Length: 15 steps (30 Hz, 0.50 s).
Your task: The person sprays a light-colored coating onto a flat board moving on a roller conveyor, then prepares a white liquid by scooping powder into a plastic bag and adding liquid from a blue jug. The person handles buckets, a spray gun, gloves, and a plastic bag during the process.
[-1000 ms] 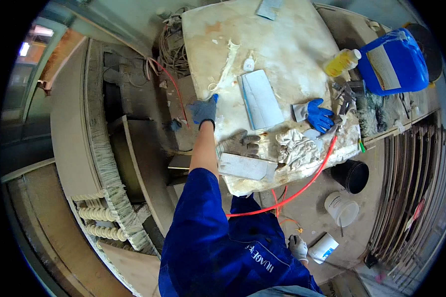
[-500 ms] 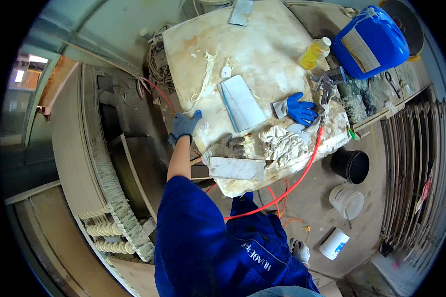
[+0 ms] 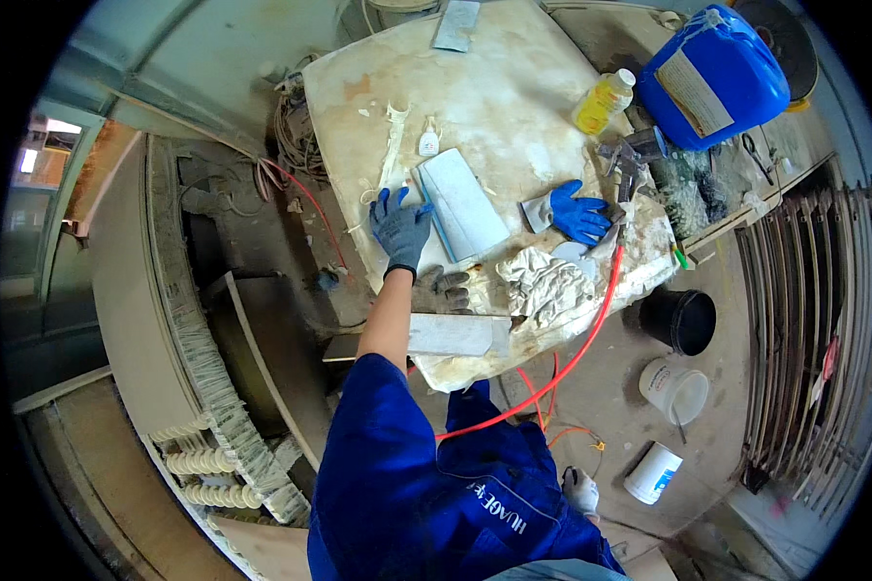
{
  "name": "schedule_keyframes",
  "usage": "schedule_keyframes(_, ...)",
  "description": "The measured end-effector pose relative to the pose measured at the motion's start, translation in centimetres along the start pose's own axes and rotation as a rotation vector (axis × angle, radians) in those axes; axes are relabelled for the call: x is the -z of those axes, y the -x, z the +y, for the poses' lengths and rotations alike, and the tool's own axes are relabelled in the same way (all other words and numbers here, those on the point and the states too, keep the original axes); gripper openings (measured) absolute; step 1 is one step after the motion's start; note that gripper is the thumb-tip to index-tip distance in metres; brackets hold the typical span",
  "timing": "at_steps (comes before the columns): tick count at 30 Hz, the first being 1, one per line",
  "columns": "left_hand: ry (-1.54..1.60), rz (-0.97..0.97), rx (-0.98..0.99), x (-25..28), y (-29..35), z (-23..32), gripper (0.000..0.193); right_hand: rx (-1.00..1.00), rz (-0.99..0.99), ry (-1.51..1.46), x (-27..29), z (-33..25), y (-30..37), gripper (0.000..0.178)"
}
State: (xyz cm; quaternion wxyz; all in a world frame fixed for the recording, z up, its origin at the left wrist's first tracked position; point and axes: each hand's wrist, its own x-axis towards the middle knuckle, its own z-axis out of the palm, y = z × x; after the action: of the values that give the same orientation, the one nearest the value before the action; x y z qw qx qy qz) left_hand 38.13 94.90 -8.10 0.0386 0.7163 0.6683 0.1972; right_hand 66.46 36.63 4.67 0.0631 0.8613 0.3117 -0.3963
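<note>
My left hand (image 3: 401,230), in a grey glove with blue fingertips, is over the left part of the worktable (image 3: 523,77), fingers spread and holding nothing. Its fingertips are beside the left edge of a pale rectangular slab (image 3: 463,205) with a blue line along one side. A small white bottle (image 3: 429,140) stands beyond the slab. Close to my wrist lies a dirty grey glove (image 3: 446,285), with a grey-white strip (image 3: 458,335) nearer to me. My right hand (image 3: 581,491), in a pale glove, hangs low by my side; its fingers are too small to make out.
A blue glove (image 3: 574,213), a crumpled cloth (image 3: 547,281) and a tool (image 3: 628,179) with a red hose (image 3: 591,339) lie to the right. Behind them are a yellow bottle (image 3: 603,102) and a blue canister (image 3: 717,82). Buckets (image 3: 680,322) stand on the floor.
My left hand has moved right from the table's left edge to beside the slab, and its fingers have spread. My right hand stays low at my side.
</note>
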Motion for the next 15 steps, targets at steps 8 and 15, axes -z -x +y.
schedule_keyframes(8, -0.221, 0.034, -0.098, 0.8, 2.2, 0.3, 0.033, -0.036, -0.065, 0.034, -1.2, 0.6, 0.4, 0.035)
schedule_keyframes(15, -0.329, -0.343, -0.094, 4.7, 4.6, 1.7, 0.035, 0.014, 0.008, 0.098, -1.3, 1.9, -0.4, 0.038)
